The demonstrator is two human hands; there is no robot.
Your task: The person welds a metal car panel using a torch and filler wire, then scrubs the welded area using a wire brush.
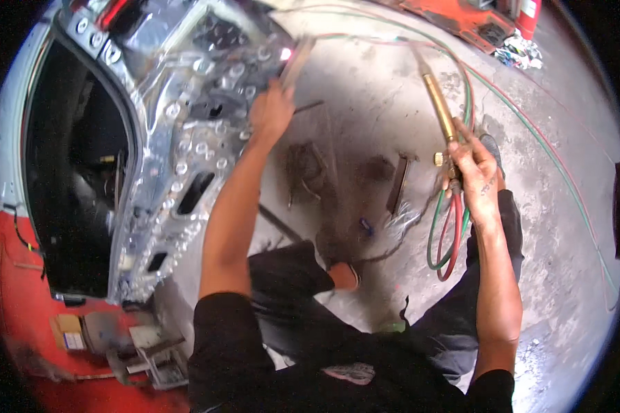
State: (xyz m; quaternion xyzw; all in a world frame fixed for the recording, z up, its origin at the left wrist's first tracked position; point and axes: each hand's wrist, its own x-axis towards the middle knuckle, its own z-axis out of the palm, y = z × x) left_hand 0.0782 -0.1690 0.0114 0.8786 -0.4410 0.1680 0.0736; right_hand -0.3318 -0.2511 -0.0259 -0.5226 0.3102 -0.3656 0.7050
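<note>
A bare metal car body panel [198,103] with round holes and a dark glass window [72,186] fills the left side. My left hand [270,110] is closed on a thin, blurred strip [296,62] at the panel's right edge; what it is, I cannot tell. In my right hand [477,165] is a brass gas torch [439,103], its tip blurred and pointing up and away. Red and green hoses [452,241] hang in a loop below that hand.
Grey floor [348,124] carries hoses, a rusty metal piece [398,182] and a small blue item [365,224]. An orange metal object [455,17], red cylinder [527,17] and crumpled rags [517,54] sit top right. Red surface [14,289] at left holds cardboard [69,334] and metal parts.
</note>
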